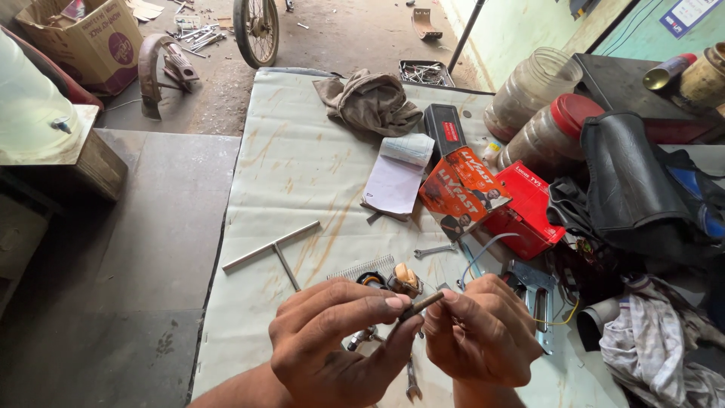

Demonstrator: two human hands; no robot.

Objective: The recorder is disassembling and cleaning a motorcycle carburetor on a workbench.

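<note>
Over a pale, stained table cover (302, 166) in a dusty workshop we hold both hands low and close together. Our left hand (332, 340) and right hand (483, 336) each pinch one end of a short, dark metal rod (420, 305) between thumb and fingertips, so it slants just above the cover, with a coil spring (362, 268) and a small open-ended spanner (436, 250) lying just beyond it. Farther off we see a T-handled wrench (273, 249), a notepad (396, 177), a red box (529, 211) and a crumpled rag (370, 102).
</note>
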